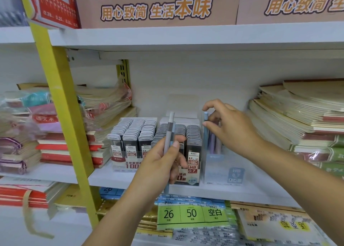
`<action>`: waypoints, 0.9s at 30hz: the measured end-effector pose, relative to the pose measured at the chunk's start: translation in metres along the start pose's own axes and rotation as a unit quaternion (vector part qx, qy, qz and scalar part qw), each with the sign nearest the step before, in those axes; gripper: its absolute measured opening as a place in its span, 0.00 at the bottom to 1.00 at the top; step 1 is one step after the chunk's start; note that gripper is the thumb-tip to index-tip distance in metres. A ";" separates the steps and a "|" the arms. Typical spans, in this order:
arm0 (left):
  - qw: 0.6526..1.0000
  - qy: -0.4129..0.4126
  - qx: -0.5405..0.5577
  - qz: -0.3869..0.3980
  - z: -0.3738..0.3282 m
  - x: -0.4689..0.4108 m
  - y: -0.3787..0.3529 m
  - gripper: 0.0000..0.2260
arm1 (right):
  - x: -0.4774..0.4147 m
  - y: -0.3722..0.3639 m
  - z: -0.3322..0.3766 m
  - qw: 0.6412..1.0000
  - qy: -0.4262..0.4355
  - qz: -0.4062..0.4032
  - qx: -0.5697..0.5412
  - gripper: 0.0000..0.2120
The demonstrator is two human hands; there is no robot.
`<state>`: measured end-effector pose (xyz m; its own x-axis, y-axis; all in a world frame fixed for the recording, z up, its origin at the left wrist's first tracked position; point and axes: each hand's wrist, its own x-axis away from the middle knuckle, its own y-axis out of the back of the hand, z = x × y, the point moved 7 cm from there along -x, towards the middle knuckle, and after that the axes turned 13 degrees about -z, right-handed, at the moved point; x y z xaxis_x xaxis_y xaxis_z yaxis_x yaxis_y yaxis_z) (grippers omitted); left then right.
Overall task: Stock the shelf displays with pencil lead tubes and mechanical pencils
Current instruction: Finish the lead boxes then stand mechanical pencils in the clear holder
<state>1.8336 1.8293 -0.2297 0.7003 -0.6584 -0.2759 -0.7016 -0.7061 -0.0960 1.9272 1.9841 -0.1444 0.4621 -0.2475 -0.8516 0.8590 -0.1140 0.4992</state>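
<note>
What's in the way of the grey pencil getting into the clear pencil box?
Only the right hand, pinching a blue pencil at the left side of the clear pencil box. The left hand grips the grey pencil upright in front of the lead tube display next door; nothing else visibly blocks it.

Stationery shop: white shelf, stacked notebooks, lead-tube displays.

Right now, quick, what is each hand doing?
Left hand: holds a grey pencil upright.
Right hand: pinches the top of a blue pencil standing in the clear box.
</note>
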 end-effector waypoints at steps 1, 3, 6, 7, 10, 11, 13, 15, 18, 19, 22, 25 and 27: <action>1.000 -0.001 0.000 0.000 0.000 0.000 0.001 0.12 | 0.000 0.000 0.001 1.000 0.005 -0.006 0.008 0.14; 1.000 -0.002 0.003 0.000 0.000 -0.001 0.002 0.12 | 0.001 0.000 0.003 1.000 0.007 -0.018 0.019 0.14; 1.000 -0.002 0.007 0.002 0.000 -0.001 0.004 0.12 | 0.000 0.001 0.003 0.998 0.015 -0.035 0.045 0.13; 1.000 0.001 0.012 0.002 0.000 -0.001 0.005 0.11 | 0.000 0.001 0.003 0.997 0.025 -0.040 0.068 0.13; 0.999 0.017 0.032 0.006 0.000 -0.001 0.006 0.11 | -0.001 -0.001 -0.001 0.991 0.026 -0.047 0.126 0.12; 0.999 0.022 0.035 0.009 0.000 0.000 0.005 0.11 | 0.000 -0.002 -0.004 0.990 0.011 -0.036 0.133 0.12; 0.998 0.033 0.047 0.018 0.000 0.001 0.002 0.12 | 0.001 -0.006 -0.010 0.991 -0.019 0.003 0.134 0.13; 0.996 0.047 0.068 0.029 -0.001 0.003 -0.001 0.13 | 0.003 -0.002 -0.012 0.993 -0.036 0.018 0.115 0.13; 0.995 0.051 0.074 0.053 -0.003 0.007 -0.008 0.13 | 0.009 0.021 -0.002 0.997 -0.056 -0.037 0.028 0.12; 0.995 0.047 0.067 0.064 -0.005 0.008 -0.011 0.13 | 0.014 0.028 0.003 0.997 -0.066 -0.047 -0.017 0.11; 0.994 0.038 0.044 0.094 -0.008 0.013 -0.024 0.12 | 0.027 0.033 0.024 0.972 -0.133 0.000 -0.192 0.10; 0.991 0.034 0.040 0.123 -0.009 0.017 -0.037 0.11 | 0.036 0.026 0.041 0.890 -0.223 0.072 -0.390 0.13; 0.990 0.038 0.031 0.134 -0.009 0.019 -0.042 0.11 | 0.038 0.027 0.041 0.859 -0.259 0.055 -0.438 0.11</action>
<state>1.8771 1.8441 -0.2223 0.4951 -0.8389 -0.2260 -0.8681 -0.4886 -0.0879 1.9590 1.9321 -0.1562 0.5854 -0.6312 -0.5088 0.7576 0.6493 0.0662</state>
